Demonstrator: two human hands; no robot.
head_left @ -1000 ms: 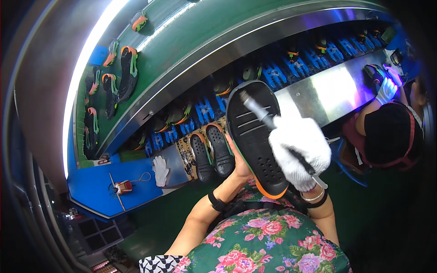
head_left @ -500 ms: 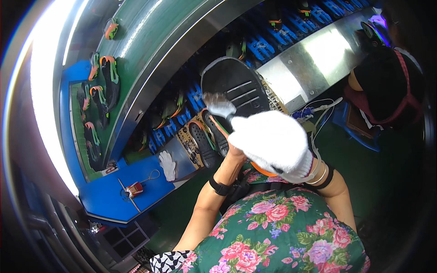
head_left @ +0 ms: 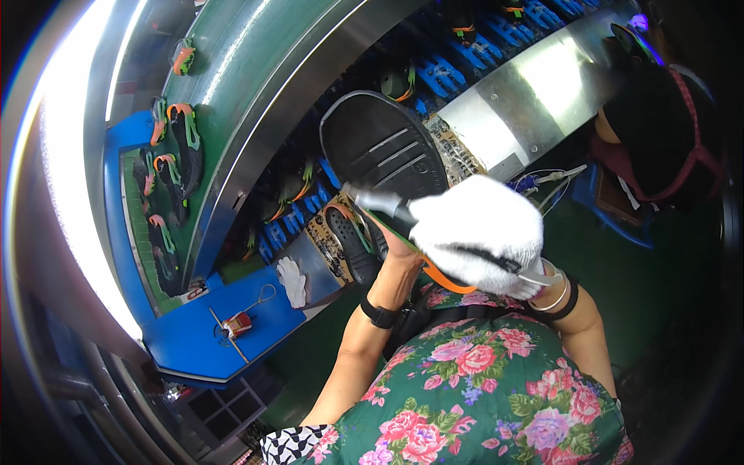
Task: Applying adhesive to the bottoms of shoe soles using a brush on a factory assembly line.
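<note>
Black sole point(head_left: 380, 147): raised in front of your floral apron point(head_left: 465, 364), toe end away from you, orange heel rim toward you, ribbed face up; that angle seems to leave its broad face open to your gloved side.

Left hand point(head_left: 398, 246): bare, grasping the sole along its left side, probably to carry the weight and keep the top uncovered; the fingers behind it are hidden.

Right hand point(head_left: 482, 235): gloved in white knit, closed around the dark handle of a brush point(head_left: 380, 202), above the heel half; held this way, the handle points the head across to the left edge.

Brush head: at the sole's left rim, but blurred, so whether the bristles touch is hard to say.

Ledge pair point(head_left: 350, 242): two more soles, side by side on cardboard point(head_left: 456, 147) just beyond your left hand, likely for easy reach.

Spare glove point(head_left: 292, 281): lying where the blue board point(head_left: 186, 329) meets the metal ledge point(head_left: 508, 116), apparently set aside because your left hand works bare.
</note>
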